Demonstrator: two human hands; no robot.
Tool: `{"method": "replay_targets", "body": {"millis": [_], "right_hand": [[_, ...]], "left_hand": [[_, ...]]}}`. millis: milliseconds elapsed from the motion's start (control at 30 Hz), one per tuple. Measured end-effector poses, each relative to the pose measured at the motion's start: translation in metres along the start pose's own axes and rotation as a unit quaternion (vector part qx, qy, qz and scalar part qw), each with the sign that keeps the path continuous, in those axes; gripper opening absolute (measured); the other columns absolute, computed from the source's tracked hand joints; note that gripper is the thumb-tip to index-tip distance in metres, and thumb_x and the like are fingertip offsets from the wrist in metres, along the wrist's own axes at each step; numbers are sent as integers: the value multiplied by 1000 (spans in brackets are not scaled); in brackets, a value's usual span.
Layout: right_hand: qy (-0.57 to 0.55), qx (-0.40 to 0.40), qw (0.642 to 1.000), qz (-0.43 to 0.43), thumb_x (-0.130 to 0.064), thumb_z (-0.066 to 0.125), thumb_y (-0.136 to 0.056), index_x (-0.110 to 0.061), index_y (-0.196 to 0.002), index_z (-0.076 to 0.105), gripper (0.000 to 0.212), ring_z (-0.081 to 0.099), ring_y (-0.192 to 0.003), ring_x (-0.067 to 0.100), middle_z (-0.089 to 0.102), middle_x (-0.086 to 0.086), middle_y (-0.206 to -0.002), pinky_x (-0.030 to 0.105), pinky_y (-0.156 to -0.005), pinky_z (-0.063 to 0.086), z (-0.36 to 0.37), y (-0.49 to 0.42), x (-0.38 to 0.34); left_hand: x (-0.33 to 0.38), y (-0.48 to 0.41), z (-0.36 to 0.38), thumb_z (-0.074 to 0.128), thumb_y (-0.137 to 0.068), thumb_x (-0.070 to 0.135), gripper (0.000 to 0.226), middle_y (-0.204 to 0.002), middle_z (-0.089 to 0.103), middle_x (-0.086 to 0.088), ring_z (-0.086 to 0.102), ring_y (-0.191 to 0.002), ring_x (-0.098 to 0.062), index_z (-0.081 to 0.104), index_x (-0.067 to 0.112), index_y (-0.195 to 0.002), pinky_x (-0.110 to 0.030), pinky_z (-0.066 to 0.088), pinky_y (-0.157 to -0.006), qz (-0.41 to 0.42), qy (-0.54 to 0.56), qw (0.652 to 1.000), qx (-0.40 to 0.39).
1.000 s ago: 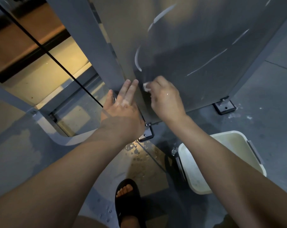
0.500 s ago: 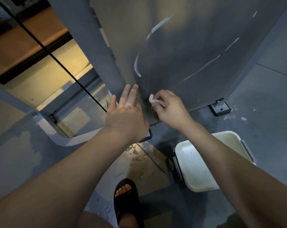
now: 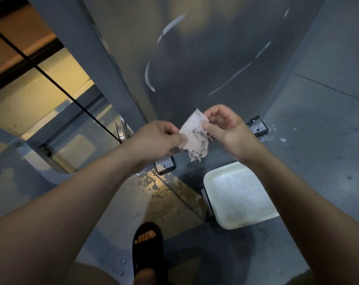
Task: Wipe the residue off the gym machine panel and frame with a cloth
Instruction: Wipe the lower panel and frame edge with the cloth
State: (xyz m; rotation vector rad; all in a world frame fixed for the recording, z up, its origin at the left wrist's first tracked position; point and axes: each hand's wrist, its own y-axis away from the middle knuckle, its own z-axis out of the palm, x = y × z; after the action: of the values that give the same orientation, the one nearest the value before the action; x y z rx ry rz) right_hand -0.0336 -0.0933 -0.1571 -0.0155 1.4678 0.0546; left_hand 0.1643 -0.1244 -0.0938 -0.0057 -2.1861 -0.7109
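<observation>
Left hand (image 3: 156, 138), right hand (image 3: 226, 128) pinch cloth (image 3: 195, 136) before panel (image 3: 205, 58); white tub (image 3: 246, 224), sandal (image 3: 147, 228) below.

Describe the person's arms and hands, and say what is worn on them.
The left arm and right arm are bare, with no sleeve in view. The left hand and right hand wear no gloves. No watch, ring or wristband shows on either.

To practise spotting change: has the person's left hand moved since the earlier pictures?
Yes. The left hand has left the grey machine panel, where it lay flat, drawing back toward the person to pinch the cloth.
</observation>
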Motion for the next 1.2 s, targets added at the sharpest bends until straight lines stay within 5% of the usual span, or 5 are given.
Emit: {"method": "replay_targets", "body": {"millis": [400, 633, 767, 1000, 1200], "right_hand": [[278, 62, 942, -179, -10, 83, -80, -12, -111, 70, 33, 60, -104, 5, 59, -4, -111, 20, -87, 48, 29, 1, 12], [298, 81, 927, -214, 2, 73, -86, -10, -112, 69, 29, 63, -100, 11, 64, 0, -108, 35, -84, 53, 41, -12, 16], [381, 132, 869, -288, 9, 66, -85, -6, -126, 68, 43, 62, -103, 25, 64, 7, -114, 30, -94, 50, 51, -29, 10], [518, 117, 734, -424, -1, 59, -99, -11, -130, 70, 34, 59, -92, 32, 68, 9, -110, 41, -69, 58, 73, -74, 9], [550, 99, 687, -464, -9, 57, -104, -9, -122, 73, 25, 55, -88, 30, 67, 11, -103, 42, -56, 54, 69, -88, -30]], "left_hand": [[6, 5, -3, 40, -93, -13, 28, -113, 66, -37, 71, -101, -38, 63, -2, -106, -45, 60, -94, -27, 285, 958, -23], [0, 8, -25, 50, -90, 0, 35, -107, 74, -13, 70, -98, -22, 75, 20, -103, -40, 59, -94, -27, 47, 997, 56], [-6, 12, -40, 46, -97, 15, 35, -122, 61, 4, 62, -108, -14, 67, 23, -124, -13, 41, -82, 83, -186, 970, 135], [-13, 28, -48, 52, -88, 19, 57, -160, 30, -2, 20, -150, -21, 51, 11, -145, -38, 19, -123, 198, -357, 880, 243], [-22, 25, -44, 59, -86, 30, 78, -170, 6, -3, 6, -155, -24, 34, 6, -156, -47, 15, -122, 156, -456, 846, 229]]}}
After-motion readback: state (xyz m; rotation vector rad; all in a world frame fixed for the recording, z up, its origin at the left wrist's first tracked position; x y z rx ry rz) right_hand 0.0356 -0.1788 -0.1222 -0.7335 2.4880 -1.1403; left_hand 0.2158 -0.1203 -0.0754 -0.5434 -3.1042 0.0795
